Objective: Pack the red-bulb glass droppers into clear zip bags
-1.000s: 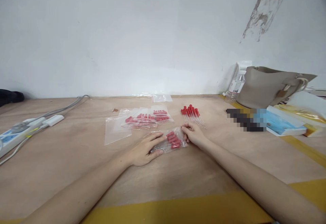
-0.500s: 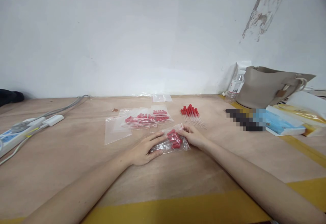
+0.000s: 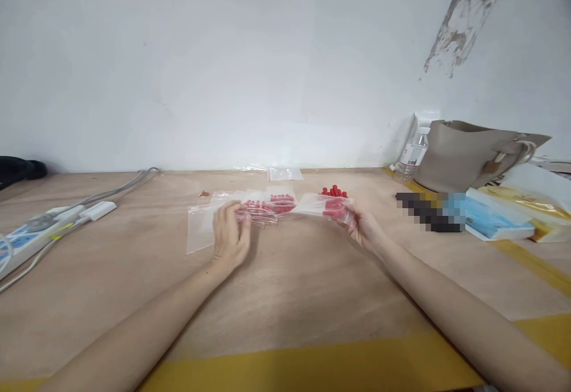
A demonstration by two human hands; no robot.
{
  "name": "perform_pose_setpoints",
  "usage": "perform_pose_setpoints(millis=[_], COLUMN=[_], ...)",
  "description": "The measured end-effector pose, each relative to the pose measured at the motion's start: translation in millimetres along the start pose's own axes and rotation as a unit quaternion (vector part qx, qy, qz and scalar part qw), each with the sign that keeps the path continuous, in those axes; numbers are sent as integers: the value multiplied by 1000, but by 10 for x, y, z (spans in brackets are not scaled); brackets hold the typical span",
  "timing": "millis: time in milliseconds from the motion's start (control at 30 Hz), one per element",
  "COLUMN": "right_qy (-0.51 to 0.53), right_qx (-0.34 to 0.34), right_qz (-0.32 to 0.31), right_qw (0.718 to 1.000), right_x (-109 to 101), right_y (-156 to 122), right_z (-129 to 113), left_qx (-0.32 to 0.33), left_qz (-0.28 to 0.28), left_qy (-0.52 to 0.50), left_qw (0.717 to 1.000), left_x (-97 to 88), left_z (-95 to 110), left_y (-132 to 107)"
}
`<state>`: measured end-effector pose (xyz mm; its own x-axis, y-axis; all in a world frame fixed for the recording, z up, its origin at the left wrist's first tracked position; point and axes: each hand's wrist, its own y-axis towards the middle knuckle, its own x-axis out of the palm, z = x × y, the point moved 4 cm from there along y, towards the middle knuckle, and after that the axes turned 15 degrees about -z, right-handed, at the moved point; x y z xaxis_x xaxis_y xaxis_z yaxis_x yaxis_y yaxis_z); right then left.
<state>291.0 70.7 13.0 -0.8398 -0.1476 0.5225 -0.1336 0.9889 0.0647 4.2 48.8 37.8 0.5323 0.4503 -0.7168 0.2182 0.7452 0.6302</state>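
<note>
A clear plastic zip bag (image 3: 309,204) with red-topped droppers inside is stretched between my hands, raised above the table. My right hand (image 3: 363,228) grips its right end, beside the red bulbs (image 3: 334,206). At the other side my left hand (image 3: 232,234) has its fingers closed on the bag's left end, where the film is blurred. Behind and below the bag lie several filled bags (image 3: 282,200) with red bulbs showing. Flat clear bags (image 3: 199,231) lie left of my left hand. Loose red-topped droppers (image 3: 335,191) lie behind the held bag, mostly hidden by it.
Another clear bag (image 3: 285,174) lies by the wall. On the left are a power strip (image 3: 42,234) and cables. To the right stand a plastic bottle (image 3: 413,155) and a grey handbag (image 3: 468,157), with a blue-and-white packet (image 3: 495,219) before them. Yellow tape (image 3: 312,359) edges the table.
The filled bag has been lifted off the table, moved away from me and drawn out between my hands. My left hand has gone from lying spread beside it to a closed grip.
</note>
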Motion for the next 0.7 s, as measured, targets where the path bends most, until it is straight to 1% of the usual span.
perform_pose_setpoints(millis=[33,67,100,133,167,233,267,300,367,433,500,600,700], right_qy=[15,26,31,33,32,31,27,19,-1,-22,-36,-72,-117], right_qx=[-10,-15,-17,-18,-20,-29,-33,-34,-24,-6,18,82,166], right_qz=[4,4,4,3,4,3,5,10,21,32,31,11,-21], right_qw=[1000,1000,999,999,999,999,999,999,999,999,999,994,979], right_x=[11,34,66,107,155,272,332,390,488,548,572,546,475], right_y=[31,71,119,175,239,384,460,534,665,752,779,703,517], right_z=[4,18,41,68,97,160,195,234,327,423,503,563,550], left_qx=[-28,-57,-88,-122,-161,-243,-276,-291,-296,-289,-286,-277,-259], left_qz=[30,48,52,40,9,-90,-145,-184,-238,-267,-288,-304,-313], left_qy=[16,32,48,64,80,111,124,130,138,147,163,185,197], left_qw=[999,997,994,990,984,959,942,930,915,908,899,892,892], left_x=[-41,-80,-114,-141,-156,-155,-140,-125,-80,-20,39,84,83], left_z=[-83,-172,-267,-369,-479,-705,-807,-888,-999,-1056,-1080,-1076,-1065], left_y=[23,49,78,110,141,179,182,180,163,135,106,90,100])
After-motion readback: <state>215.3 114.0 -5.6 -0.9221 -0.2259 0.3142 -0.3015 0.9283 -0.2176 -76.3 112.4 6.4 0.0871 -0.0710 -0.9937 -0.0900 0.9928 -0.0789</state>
